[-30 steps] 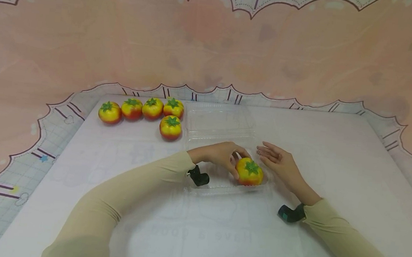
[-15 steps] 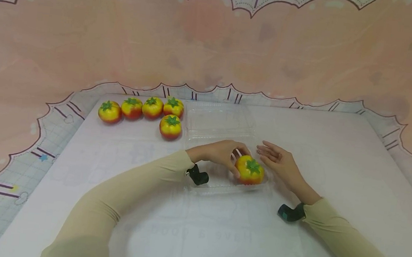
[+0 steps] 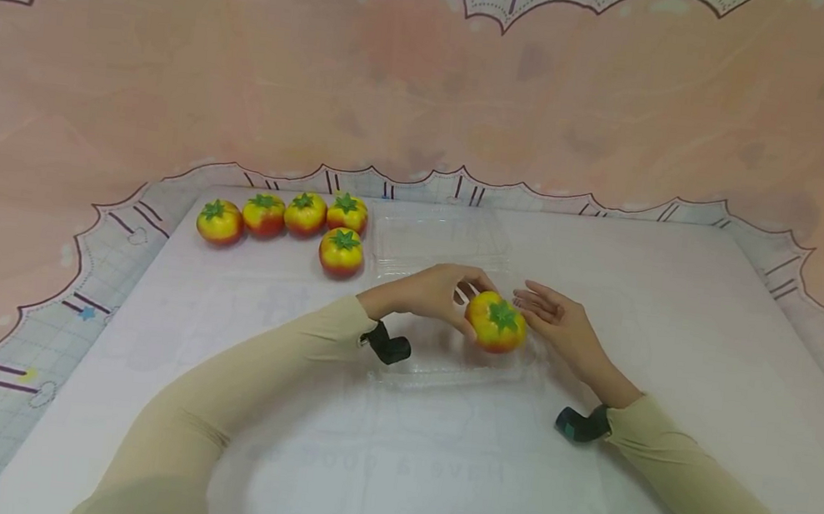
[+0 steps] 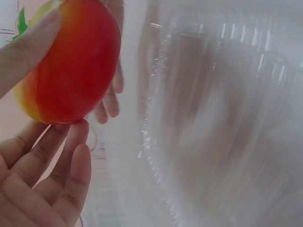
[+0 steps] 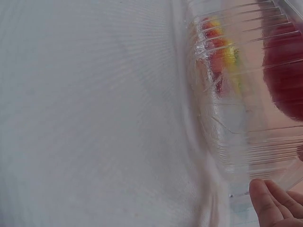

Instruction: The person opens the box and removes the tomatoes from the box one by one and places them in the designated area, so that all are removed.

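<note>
My left hand [image 3: 442, 291] pinches a yellow-and-red tomato [image 3: 494, 324] with a green star-shaped leaf top, thumb on one side and fingertips on the other. In the left wrist view the tomato [image 4: 78, 61] is apart from the box wall. Below it lies a clear plastic clamshell box [image 3: 437, 379], its lid [image 3: 436, 241] folded back flat. My right hand [image 3: 561, 327] is at the box's right side, fingers fairly straight and holding nothing. In the right wrist view its fingertips [image 5: 259, 187] are by the clear wall; whether they touch it cannot be told.
Several more such tomatoes stand at the back left: a row [image 3: 264, 216] and one tomato [image 3: 341, 253] in front of it, beside the lid. A white cloth [image 3: 374, 471] with faint lettering covers the table. A patterned backdrop [image 3: 430, 83] rises behind.
My left hand has lifted the tomato up from the box's front right part and shifted it slightly left. The right hand has stayed practically in place.
</note>
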{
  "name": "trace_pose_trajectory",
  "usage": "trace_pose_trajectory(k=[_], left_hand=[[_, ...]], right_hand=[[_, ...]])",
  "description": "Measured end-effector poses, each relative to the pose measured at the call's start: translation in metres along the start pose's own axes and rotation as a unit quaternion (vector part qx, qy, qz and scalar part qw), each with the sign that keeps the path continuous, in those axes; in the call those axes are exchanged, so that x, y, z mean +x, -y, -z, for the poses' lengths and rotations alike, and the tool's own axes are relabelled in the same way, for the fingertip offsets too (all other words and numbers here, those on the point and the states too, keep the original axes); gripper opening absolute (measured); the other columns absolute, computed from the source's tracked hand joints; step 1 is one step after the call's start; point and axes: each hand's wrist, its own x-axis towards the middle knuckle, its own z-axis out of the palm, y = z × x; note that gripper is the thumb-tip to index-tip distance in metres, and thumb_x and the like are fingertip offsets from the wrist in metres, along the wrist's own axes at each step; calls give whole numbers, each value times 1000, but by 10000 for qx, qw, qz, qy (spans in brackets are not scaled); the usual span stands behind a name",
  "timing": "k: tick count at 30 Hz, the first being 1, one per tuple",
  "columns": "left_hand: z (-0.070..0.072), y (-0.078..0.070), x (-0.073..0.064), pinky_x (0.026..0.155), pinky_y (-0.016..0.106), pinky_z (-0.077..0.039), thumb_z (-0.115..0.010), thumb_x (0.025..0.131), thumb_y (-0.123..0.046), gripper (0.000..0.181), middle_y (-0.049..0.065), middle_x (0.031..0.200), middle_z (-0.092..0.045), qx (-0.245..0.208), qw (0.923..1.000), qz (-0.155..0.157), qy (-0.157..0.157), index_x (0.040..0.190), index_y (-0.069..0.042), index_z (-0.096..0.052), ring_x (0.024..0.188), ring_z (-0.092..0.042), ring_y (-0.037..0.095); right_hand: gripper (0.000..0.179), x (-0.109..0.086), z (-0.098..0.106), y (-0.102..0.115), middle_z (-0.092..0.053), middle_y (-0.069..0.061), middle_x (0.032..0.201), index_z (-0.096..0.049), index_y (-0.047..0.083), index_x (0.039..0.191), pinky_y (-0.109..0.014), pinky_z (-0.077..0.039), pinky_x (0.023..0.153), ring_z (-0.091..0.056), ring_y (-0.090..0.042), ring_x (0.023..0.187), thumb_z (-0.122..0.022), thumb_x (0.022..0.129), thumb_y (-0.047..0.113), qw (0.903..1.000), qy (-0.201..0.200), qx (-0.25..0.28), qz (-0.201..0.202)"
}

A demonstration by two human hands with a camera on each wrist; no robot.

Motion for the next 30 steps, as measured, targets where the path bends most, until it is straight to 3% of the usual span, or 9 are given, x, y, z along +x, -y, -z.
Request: trace_pose_trajectory(k=[16, 30], left_hand=[[22, -10, -29, 96, 24, -49, -81, 72, -19, 63, 6, 126, -61, -125, 9993, -347, -44, 129, -7, -55, 113, -57, 17], [37, -4, -57, 103, 34, -45, -80, 73, -14, 64, 8, 132, -58, -564, 9973, -175, -429, 131, -7, -54, 121, -54, 20]], right_hand=[[54, 0, 0, -1, -45, -27, 139, -31, -4, 143, -12, -47, 89, -45, -40, 127, -53, 95, 8, 10000, 0, 71, -35], [54, 2, 1, -4, -47, -25, 138, -32, -3, 143, -13, -47, 90, -47, -37, 126, -54, 94, 8, 9999, 17, -70, -117]])
